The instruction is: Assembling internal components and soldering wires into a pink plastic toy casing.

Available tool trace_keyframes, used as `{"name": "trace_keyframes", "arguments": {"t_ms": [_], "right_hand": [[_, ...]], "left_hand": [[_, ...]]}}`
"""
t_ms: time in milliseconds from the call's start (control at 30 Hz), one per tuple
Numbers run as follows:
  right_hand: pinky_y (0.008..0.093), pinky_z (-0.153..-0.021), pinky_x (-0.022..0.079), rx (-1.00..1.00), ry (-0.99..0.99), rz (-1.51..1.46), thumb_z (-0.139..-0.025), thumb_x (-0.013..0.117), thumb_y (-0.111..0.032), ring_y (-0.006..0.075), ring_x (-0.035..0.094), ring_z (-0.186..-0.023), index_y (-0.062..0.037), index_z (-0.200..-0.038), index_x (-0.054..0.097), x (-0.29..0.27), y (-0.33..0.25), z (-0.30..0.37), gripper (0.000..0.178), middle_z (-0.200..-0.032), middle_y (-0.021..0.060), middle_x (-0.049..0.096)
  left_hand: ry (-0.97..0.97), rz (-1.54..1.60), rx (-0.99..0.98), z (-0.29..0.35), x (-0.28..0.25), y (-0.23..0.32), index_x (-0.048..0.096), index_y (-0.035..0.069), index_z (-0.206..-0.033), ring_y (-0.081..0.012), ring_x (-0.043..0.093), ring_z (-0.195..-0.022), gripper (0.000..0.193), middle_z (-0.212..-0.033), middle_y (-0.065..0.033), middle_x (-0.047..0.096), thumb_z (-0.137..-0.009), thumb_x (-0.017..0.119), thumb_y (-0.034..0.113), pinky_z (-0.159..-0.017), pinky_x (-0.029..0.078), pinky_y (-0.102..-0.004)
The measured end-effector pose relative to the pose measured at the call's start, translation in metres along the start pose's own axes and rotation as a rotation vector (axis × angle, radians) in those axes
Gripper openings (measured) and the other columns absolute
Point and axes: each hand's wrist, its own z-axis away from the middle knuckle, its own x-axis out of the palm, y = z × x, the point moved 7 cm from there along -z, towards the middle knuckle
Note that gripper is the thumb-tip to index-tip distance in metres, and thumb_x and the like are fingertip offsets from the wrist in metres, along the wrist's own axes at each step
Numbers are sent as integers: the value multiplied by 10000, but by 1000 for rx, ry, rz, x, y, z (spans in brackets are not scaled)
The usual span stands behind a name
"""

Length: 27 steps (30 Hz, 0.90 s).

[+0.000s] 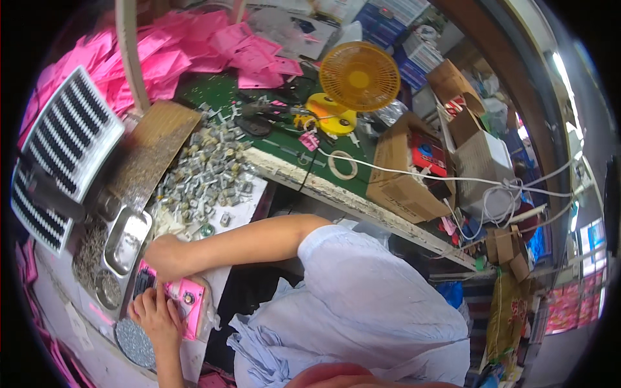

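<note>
On the white worktop at lower left lies a pink plastic casing (195, 322) with a small round metal-centred part (188, 298) set in it and a black part (143, 282) at its left side. My left hand (155, 315) reaches up from the lower edge, its bent fingers holding the casing near the black part. At the casing's far end is my right hand (166, 257), closed, with its fingertips turned down and largely hidden; what it pinches does not show. Thin wire runs beside the round part.
Metal trays (128, 242) of small parts stand left of the hands, with a grey round dish (135, 343) nearer. Beyond lies a heap of small metal motors (204, 174). Black-and-white racks (71, 136), pink casings (142, 55), a yellow fan (359, 76) and a cardboard box (401, 171) surround the bench.
</note>
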Motion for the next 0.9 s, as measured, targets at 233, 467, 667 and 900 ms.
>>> {"name": "trace_keyframes", "arguments": {"t_ms": [233,467,667,900], "right_hand": [[426,-673,585,-50,-165,30,-588,818,-295,313,737,-802,-53,-754,770,-8,-11,-15,297,-801,148,741],[436,-578,539,-403,99,310,-708,670,-186,321,708,-686,-100,-676,747,-6,-47,21,119,-703,134,707],[492,-672,561,-114,43,-35,-687,636,-145,430,687,-698,13,-669,702,-7,6,-18,173,-703,253,669],[404,-607,525,-28,14,-225,-826,683,-242,299,687,-609,17,-750,721,-29,-5,11,273,-633,199,658]], "left_hand": [[1,-9,52,0,3,-2,624,8,-1228,-347,486,-1165,364,-1193,-144,573,-915,575,186,-1072,284,-540],[-9,68,42,-7,-5,7,637,-13,-1186,-354,489,-1140,374,-1152,-168,556,-865,621,178,-1070,291,-533],[86,29,47,-4,2,-4,657,2,-1193,-315,537,-1156,429,-1161,-123,600,-831,666,232,-1075,332,-522],[74,165,19,-3,-5,-17,690,47,-1148,-265,563,-1042,385,-1050,-76,606,-805,716,220,-1020,384,-456]]}}
